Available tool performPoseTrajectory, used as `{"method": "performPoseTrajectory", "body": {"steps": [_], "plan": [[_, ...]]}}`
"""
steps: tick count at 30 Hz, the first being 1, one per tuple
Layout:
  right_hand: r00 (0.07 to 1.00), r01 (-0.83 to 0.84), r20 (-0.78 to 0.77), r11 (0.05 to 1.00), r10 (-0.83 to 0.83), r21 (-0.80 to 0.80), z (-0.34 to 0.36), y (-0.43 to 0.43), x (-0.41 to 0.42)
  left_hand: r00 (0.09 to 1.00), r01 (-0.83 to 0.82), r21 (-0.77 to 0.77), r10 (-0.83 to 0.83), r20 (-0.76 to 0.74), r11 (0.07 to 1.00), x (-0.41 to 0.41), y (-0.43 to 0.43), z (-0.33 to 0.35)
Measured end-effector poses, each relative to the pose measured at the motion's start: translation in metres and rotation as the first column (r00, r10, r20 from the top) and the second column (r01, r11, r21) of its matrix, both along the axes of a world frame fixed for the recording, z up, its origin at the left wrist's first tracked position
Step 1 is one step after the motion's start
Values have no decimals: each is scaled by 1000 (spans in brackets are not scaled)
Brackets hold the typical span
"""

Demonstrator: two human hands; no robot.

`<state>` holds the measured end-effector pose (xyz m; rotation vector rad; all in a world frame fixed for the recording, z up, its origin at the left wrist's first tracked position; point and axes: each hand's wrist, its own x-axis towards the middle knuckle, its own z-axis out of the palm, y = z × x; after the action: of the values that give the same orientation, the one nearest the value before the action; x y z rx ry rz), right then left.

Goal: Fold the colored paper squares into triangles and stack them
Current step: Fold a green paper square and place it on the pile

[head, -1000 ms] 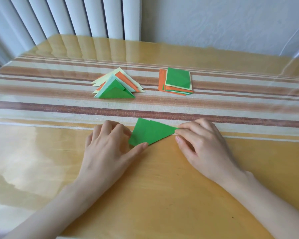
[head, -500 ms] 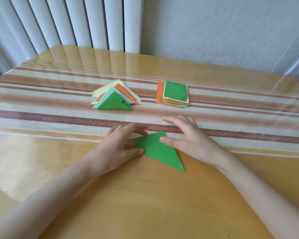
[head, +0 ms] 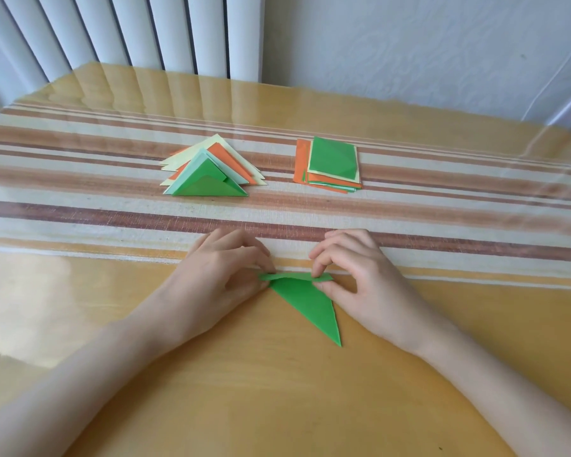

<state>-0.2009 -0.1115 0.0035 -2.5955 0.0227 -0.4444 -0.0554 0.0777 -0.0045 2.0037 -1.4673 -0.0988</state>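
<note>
1. Pinching with the curled fingers (head: pixel 265 258) of the left hand (head: pixel 221 272): thumb and fingertip closed on the far-left corner of the green paper triangle (head: pixel 310 301).
2. Mirrored at the right hand (head: pixel 353 275): fingers curled, thumb and forefinger nipping the far-right corner of that same edge.
3. Gripped at both corners probably to raise the far edge and bring it over for another fold, judging by the narrow strip there, lifted and slightly curled.
4. Otherwise lying flat on the table (head: pixel 277 390), just before the person, with the long sharp tip aimed toward the near right. Thin, smooth, crisp-edged sheet, bright green.
5. Farther out, to the left: stack of folded triangles (head: pixel 208 179), green on top, with pale green, orange and cream fanned beneath. Seemingly parked there as the finished pile, well apart from the hands.
6. Near it on the right, not touching: pile of unfolded squares (head: pixel 332 159), green uppermost, orange and cream edges peeking out below. Presumably the remaining supply, so work only partway through.
7. Underneath all: glossy yellow wood-toned surface, with a striped woven cloth (head: pixel 80 206) seemingly under a clear shiny cover, mirroring the white vertical slats (head: pixel 145 28) behind.
</note>
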Motion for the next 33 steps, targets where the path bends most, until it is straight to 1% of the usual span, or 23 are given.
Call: {"method": "performPoseTrajectory", "body": {"steps": [3,7,10,12,14,17,20,23,26,33], "plan": [[998,-3,66,993,11,-119,-6,1,-8,985,23,15,-25,172,1000,-2,8,-2],[994,4,105,976,20,-219,-10,3,-15,944,35,52,-51,326,998,-10,16,1],[992,34,123,942,8,-333,-10,5,-17,857,-17,78,-25,515,997,-16,20,-2],[992,79,124,914,-32,-398,-7,11,-18,811,-43,89,-17,584,995,-24,20,-3],[990,132,105,880,-94,-456,-4,22,-18,801,-64,83,2,599,995,-31,16,-2],[983,177,52,838,-176,-515,-2,39,-17,829,-103,77,42,558,992,-40,12,1],[977,189,26,813,-210,-551,-3,42,-17,847,-121,106,47,529,987,-45,13,3],[970,207,21,786,-241,-583,-2,41,-19,868,-136,98,71,492,986,-45,13,4],[961,239,35,765,-273,-598,-1,41,-23,872,-154,92,91,481,984,-45,14,4],[926,345,81,735,-370,-584,-1,35,-34,836,-215,56,154,526,975,-49,17,1]]}}
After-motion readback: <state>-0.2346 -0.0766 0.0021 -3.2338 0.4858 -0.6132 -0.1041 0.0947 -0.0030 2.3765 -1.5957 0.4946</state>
